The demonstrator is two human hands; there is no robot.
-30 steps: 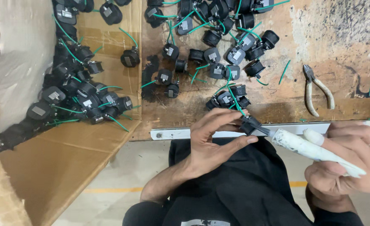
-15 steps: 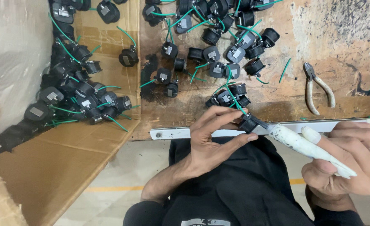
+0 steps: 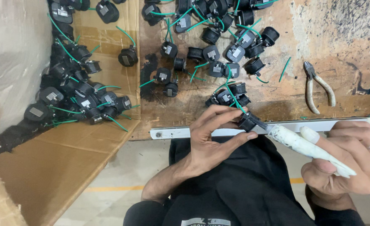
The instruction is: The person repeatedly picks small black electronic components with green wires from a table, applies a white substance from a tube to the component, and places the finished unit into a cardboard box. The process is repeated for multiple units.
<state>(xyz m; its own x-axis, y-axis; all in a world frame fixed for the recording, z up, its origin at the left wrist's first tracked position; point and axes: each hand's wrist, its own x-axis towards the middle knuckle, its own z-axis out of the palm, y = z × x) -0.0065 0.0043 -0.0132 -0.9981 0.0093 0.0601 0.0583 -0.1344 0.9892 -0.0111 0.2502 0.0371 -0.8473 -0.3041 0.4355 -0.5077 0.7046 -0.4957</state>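
Observation:
My left hand (image 3: 212, 140) pinches a small black round part (image 3: 249, 121) with a green wire (image 3: 232, 94) at the bench's front edge. My right hand (image 3: 348, 161) grips a white-handled tool (image 3: 306, 144) whose tip touches that black part. A ring sits on one finger of the right hand. More black parts with green wires (image 3: 222, 54) lie scattered on the worn wooden bench (image 3: 331, 37) just beyond my hands.
A cardboard box (image 3: 68, 142) on the left holds a pile of the same black parts (image 3: 72, 96). Pliers with pale handles (image 3: 317, 88) lie on the bench at the right. A metal strip (image 3: 181, 132) runs along the bench edge. Concrete floor lies below.
The hands have held nearly still; the tool and black part shifted slightly, staying pressed together at the bench edge.

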